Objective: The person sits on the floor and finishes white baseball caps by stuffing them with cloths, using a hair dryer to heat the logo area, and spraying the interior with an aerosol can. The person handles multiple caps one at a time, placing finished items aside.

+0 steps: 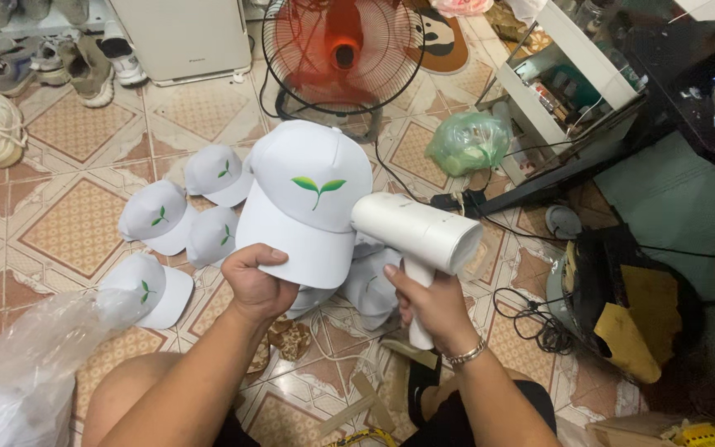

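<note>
Your left hand [256, 285] grips the white cap [306, 199] by its brim, holding it up over the tiled floor [76, 223] with the crown tilted away and its green leaf mark facing you. Your right hand [434, 306] is clenched around the handle of the white handheld steamer [419, 236], just right of the cap. Its barrel runs left to right, and the nozzle end almost touches the crown's right side.
</note>
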